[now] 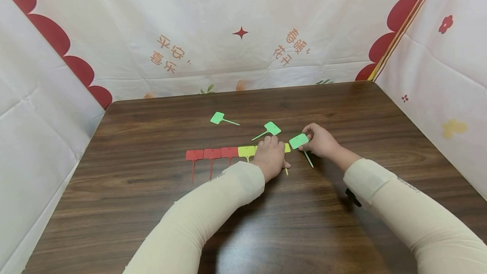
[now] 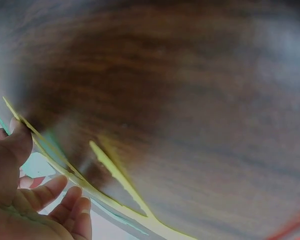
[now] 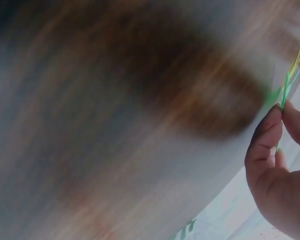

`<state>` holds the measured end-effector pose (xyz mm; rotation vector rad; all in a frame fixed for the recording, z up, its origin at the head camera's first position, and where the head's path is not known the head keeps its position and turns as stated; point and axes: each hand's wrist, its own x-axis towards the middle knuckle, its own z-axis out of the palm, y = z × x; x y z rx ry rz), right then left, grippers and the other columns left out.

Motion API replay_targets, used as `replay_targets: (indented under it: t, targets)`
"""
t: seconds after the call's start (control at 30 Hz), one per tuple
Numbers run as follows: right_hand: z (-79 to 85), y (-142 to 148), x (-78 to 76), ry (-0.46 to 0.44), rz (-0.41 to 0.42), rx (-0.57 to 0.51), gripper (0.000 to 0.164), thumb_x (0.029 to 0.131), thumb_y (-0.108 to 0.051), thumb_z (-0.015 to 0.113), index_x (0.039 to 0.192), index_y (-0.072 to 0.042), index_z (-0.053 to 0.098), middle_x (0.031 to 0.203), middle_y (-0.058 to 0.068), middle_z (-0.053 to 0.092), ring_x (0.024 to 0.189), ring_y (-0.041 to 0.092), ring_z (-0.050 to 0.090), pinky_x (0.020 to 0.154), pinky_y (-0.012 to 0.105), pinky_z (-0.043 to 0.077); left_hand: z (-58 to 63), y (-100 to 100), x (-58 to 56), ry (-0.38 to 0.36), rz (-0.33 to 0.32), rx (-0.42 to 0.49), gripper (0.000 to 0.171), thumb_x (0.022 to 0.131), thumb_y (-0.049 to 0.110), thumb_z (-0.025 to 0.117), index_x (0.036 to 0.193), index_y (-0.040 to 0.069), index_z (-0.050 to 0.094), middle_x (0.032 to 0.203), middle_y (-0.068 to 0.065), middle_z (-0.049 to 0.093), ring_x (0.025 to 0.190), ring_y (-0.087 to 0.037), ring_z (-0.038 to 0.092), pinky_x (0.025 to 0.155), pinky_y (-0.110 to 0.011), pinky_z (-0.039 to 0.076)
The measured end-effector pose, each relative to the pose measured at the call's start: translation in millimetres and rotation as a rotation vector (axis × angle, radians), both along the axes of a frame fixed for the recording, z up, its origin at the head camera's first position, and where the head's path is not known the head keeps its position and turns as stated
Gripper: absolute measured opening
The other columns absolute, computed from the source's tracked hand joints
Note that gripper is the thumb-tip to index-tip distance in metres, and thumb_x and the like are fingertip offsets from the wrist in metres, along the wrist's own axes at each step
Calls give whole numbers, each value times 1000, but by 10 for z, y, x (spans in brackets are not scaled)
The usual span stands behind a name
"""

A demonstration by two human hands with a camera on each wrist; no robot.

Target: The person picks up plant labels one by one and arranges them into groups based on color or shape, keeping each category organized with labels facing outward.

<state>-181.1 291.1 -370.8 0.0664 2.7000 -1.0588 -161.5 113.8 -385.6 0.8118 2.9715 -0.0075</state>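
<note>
My right hand [image 1: 321,141] pinches a green T-shaped plant label [image 1: 299,141] by the side of its head, its stem slanting down to the right. In the right wrist view, thumb and finger meet on the thin edge of that green label [image 3: 285,92]. The left hand [image 1: 269,157] rests over the yellow plant labels [image 1: 246,152] and hides part of them. Its thumb touches a yellow stem in the left wrist view, beside another yellow label [image 2: 117,172]. Three red plant labels [image 1: 212,154] continue the row leftward, heads side by side, stems toward me.
Behind the row lie two loose green labels, one at left [image 1: 217,117] and one nearer the hands [image 1: 272,128]. The brown wooden table [image 1: 289,231] meets a patterned white cloth [image 1: 213,20] at the back, with cloth at both sides.
</note>
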Motion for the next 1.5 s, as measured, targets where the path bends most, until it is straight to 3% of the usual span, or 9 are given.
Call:
replay_targets:
  t: [0.33, 0.67, 1.5]
  targets:
    - [-47, -12, 59, 54, 4, 42, 51, 82, -4, 74, 120, 11, 44, 96, 18, 52, 82, 25, 50, 68, 31, 40, 9, -7, 10, 6, 3, -1, 51, 82, 58, 62, 111, 16, 59, 107, 0, 51, 100, -17, 44, 86, -28, 39]
    - [-74, -38, 106, 100, 3, 86, 45, 83, -4, 73, 115, 9, 44, 93, 17, 52, 80, 26, 50, 68, 31, 39, 2, -2, 11, 9, 7, -10, 52, 82, 60, 62, 110, 16, 59, 107, 0, 51, 99, -16, 43, 85, -28, 39]
    - [-115, -42, 107, 39, 12, 161, 45, 87, -17, 70, 113, 10, 45, 85, 12, 46, 71, 22, 44, 62, 31, 36, -29, 0, -3, -14, 2, -15, 53, 83, 59, 59, 114, 16, 58, 108, 0, 49, 97, -16, 41, 86, -28, 38]
